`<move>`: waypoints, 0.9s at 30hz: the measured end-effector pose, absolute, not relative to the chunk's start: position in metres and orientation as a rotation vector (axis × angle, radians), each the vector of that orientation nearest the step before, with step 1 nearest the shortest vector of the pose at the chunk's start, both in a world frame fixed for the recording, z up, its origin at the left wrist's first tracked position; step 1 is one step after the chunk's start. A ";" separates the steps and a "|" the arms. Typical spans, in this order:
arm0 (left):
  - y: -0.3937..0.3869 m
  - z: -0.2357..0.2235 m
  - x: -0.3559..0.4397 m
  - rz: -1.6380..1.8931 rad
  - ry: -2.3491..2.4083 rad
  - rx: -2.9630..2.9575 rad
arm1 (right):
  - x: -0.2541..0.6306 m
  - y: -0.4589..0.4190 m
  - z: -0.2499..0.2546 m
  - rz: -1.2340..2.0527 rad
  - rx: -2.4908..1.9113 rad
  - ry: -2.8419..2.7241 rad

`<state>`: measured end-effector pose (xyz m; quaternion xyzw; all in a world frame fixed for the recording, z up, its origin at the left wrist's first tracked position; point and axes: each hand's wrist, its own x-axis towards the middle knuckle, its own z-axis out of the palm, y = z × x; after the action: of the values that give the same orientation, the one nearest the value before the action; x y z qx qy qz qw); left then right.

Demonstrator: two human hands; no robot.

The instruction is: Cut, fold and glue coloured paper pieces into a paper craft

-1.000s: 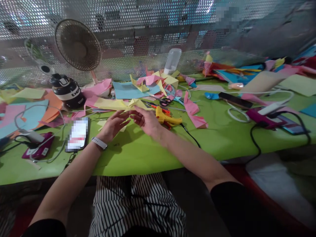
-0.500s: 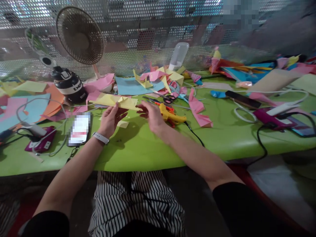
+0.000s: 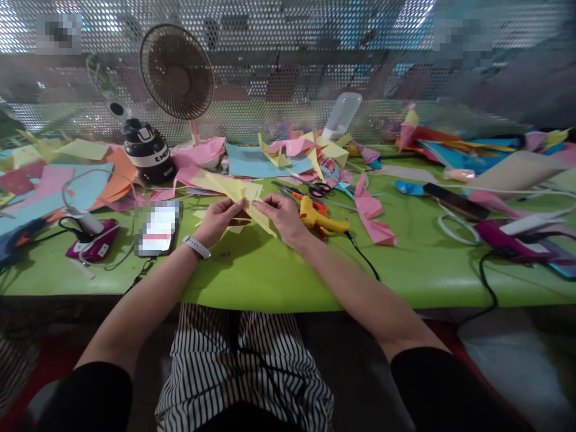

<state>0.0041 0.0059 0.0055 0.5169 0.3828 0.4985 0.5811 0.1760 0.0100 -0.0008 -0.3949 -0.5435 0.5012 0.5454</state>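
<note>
A folded yellow paper shape (image 3: 234, 191) hangs just above the green table (image 3: 405, 264) in front of me. My left hand (image 3: 219, 219), with a white band on the wrist, pinches its lower left part. The fingers of my right hand (image 3: 284, 217) are closed on its right tip. Small yellow paper scraps (image 3: 201, 214) lie on the table under my hands. A yellow glue gun (image 3: 320, 221) lies just right of my right hand, with scissors (image 3: 310, 189) behind it.
A phone (image 3: 158, 228) lies left of my left hand, beside a purple device with cables (image 3: 92, 240). A desk fan (image 3: 176, 73), a black jar (image 3: 148, 153) and several coloured paper sheets crowd the back. Another glue gun (image 3: 504, 237) and cords lie at the right.
Both hands have taken hold of the yellow paper shape and brought it toward me; earlier they were open over the table. The camera view has shifted left.
</note>
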 end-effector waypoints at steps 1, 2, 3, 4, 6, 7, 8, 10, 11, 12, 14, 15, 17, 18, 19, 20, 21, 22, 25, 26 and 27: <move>0.006 0.006 0.004 1.172 0.895 1.211 | 0.176 0.009 0.000 1.220 -0.932 -1.288; 0.006 0.006 0.004 1.182 0.895 1.213 | 0.176 0.009 0.000 1.244 -0.932 -1.287; 0.006 0.006 0.004 1.189 0.898 1.216 | 0.176 0.008 0.001 1.252 -0.937 -1.290; 0.006 0.007 0.004 1.194 0.903 1.221 | 0.176 0.008 0.001 1.243 -0.941 -1.298; 0.006 0.008 0.003 1.203 0.914 1.229 | 0.176 0.008 0.003 1.198 -0.939 -1.327; 0.007 0.009 0.003 1.209 0.914 1.230 | 0.176 0.008 0.004 1.179 -0.936 -1.342; 0.007 0.009 0.003 1.214 0.908 1.230 | 0.176 0.008 0.005 1.178 -0.932 -1.350; 0.006 0.010 0.001 1.189 0.877 1.231 | 0.178 0.008 0.007 1.261 -0.911 -1.319; 0.005 0.011 0.000 1.142 0.854 1.233 | 0.179 0.008 0.008 1.336 -0.889 -1.285; 0.004 0.012 -0.002 1.062 0.831 1.239 | 0.181 0.008 0.009 1.420 -0.863 -1.248; 0.001 0.013 -0.004 0.851 0.791 1.264 | 0.183 0.008 0.009 1.572 -0.825 -1.203; -0.001 0.014 -0.004 0.751 0.778 1.280 | 0.183 0.008 0.008 1.627 -0.824 -1.211; -0.003 0.016 -0.005 0.614 0.767 1.313 | 0.183 0.008 0.007 1.669 -0.847 -1.268; -0.004 0.016 -0.005 0.588 0.766 1.325 | 0.183 0.008 0.005 1.655 -0.859 -1.297; -0.004 0.016 -0.006 0.587 0.769 1.335 | 0.182 0.008 0.004 1.625 -0.869 -1.318; -0.004 0.016 -0.006 0.595 0.777 1.345 | 0.181 0.008 0.004 1.585 -0.877 -1.324; -0.003 0.016 -0.006 0.612 0.789 1.356 | 0.180 0.009 0.003 1.541 -0.886 -1.320; -0.002 0.015 -0.006 0.632 0.802 1.368 | 0.180 0.009 0.003 1.500 -0.895 -1.313; 0.001 0.013 -0.006 0.660 0.834 1.391 | 0.180 0.010 0.004 1.397 -0.931 -1.324; 0.002 0.012 -0.006 0.668 0.838 1.390 | 0.181 0.010 0.005 1.368 -0.945 -1.331; 0.003 0.012 -0.006 0.683 0.839 1.385 | 0.183 0.010 0.007 1.358 -0.953 -1.337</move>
<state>-0.0056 0.0026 0.0117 0.6067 0.3677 0.2991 0.6382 0.1826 0.0103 0.0066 -0.3912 -0.5490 0.5576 0.4844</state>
